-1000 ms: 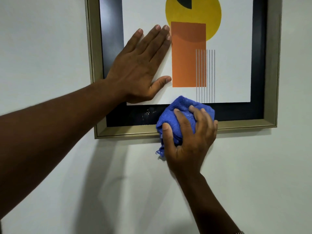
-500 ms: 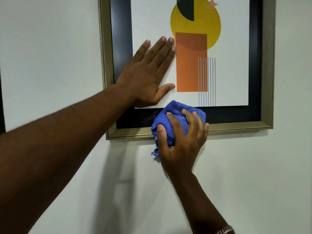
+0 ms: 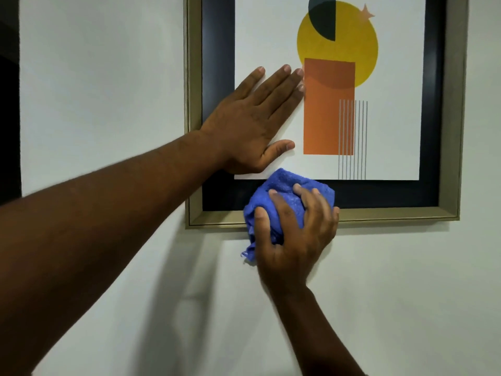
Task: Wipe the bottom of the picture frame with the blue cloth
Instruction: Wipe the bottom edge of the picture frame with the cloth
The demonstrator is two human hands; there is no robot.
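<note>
The left hand [image 3: 252,123] lies flat and open just above the centre of the picture, fingers together and pointing up and right, thumb spread out below them. Its forearm crosses in from the lower left. The right hand [image 3: 292,234], just below centre, is curled closed, fingers pointing up; its forearm rises from the bottom edge.

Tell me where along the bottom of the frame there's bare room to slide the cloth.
The bottom rail of the picture frame is bare from the right hand and blue cloth across to the lower right corner. A shorter bare stretch runs left to the other corner. It is crowded above the cloth, where the left hand lies flat on the picture.
</note>
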